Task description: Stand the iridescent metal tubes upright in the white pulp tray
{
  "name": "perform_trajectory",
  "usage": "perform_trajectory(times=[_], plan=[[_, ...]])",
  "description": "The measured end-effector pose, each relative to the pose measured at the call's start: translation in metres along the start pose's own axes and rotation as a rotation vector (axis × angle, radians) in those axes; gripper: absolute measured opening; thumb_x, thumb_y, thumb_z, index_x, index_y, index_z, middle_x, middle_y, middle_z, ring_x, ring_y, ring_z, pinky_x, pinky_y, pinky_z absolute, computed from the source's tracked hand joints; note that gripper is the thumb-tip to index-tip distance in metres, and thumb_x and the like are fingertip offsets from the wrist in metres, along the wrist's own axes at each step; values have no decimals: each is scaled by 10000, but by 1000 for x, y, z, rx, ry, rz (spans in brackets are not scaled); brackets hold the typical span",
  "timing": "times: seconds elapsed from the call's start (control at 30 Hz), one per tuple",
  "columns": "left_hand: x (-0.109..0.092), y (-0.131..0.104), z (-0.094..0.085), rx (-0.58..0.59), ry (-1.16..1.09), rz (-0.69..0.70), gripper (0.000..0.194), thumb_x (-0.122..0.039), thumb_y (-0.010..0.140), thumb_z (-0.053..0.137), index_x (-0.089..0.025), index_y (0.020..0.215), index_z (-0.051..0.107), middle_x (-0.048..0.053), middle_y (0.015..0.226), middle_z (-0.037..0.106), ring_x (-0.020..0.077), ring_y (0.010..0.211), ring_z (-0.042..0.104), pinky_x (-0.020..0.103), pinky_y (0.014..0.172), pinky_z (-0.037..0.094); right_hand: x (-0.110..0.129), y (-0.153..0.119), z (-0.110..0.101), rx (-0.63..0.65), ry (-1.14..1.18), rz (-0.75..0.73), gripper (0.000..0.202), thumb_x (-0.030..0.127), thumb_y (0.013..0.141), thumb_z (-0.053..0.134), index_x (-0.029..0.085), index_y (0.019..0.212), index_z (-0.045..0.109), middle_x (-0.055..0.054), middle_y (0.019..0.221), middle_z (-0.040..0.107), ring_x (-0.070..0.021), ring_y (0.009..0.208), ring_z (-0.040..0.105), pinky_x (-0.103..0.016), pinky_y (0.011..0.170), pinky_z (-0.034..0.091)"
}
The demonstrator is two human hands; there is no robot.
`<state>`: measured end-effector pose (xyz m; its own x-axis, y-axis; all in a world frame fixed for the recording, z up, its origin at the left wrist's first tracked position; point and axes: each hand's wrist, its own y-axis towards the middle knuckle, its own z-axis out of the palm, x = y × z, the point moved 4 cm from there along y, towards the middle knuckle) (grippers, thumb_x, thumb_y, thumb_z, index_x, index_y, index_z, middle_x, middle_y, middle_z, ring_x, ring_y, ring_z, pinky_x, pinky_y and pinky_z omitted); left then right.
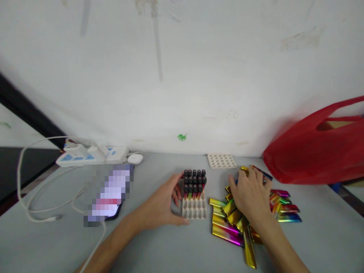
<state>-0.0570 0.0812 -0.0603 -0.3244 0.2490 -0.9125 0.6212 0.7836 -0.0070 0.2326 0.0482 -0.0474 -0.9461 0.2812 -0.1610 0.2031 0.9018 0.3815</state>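
Observation:
A pale moulded tray point(194, 213) stands on the table in front of me. Its far rows hold several upright slim coloured sticks with black tops point(195, 181), while the near rows have bare slots. My left hand point(163, 203) spans the tray's left side, thumb at the near corner and index finger at the far one. To the right lies a loose heap of flat, shiny metallic pieces point(227, 229), gold shading into purple, red and blue. Over this heap rests my right hand point(251, 193), fingers spread and bent downward; its fingertips touch the far pieces, and I see nothing gripped.
Against the wall lies a second pale tray point(222, 161). A red bag point(315, 148) stands at the back right. On the left are a white power strip point(119, 154), a loose white cable point(21, 178), a small white case point(135, 159) and a phone point(113, 189) with a blurred-out screen.

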Motion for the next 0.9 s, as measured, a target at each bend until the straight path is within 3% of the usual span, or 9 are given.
perform_trajectory(times=[0.27, 0.5, 0.67, 0.9], plan=[[1, -1, 0, -9, 10, 14, 1303, -351, 673, 1057, -272, 1728, 297, 79, 1291, 670, 244, 971, 680, 405, 870, 639, 9, 1, -11, -21, 52, -41, 288, 301, 1105, 558, 112, 1127, 773, -297, 1240, 692, -474, 1164, 613, -609, 927, 497], [-1, 0, 0, -4, 5, -10, 1306, -336, 655, 1066, -260, 1722, 317, 80, 1277, 671, 274, 1021, 686, 426, 913, 630, 26, 1, -14, -11, 325, -226, 318, 160, 1138, 447, 155, 1257, 743, -227, 1311, 691, -390, 1257, 636, -583, 1066, 458], [-4, 1, -1, 1, 4, -23, 1283, -332, 644, 1058, -265, 1710, 347, 92, 1320, 667, 307, 1087, 692, 457, 965, 625, 36, -5, -16, 47, 503, -359, 305, 208, 1138, 483, 152, 1331, 713, -221, 1346, 670, -381, 1274, 633, -570, 1103, 490], [-1, 1, -1, 2, 13, -16, 1313, -327, 640, 1076, -265, 1722, 335, 110, 1367, 648, 335, 1160, 679, 472, 999, 611, 35, -8, -16, 107, 636, -380, 399, 275, 1126, 540, 146, 1491, 635, -231, 1465, 588, -392, 1287, 616, -620, 1146, 520]])
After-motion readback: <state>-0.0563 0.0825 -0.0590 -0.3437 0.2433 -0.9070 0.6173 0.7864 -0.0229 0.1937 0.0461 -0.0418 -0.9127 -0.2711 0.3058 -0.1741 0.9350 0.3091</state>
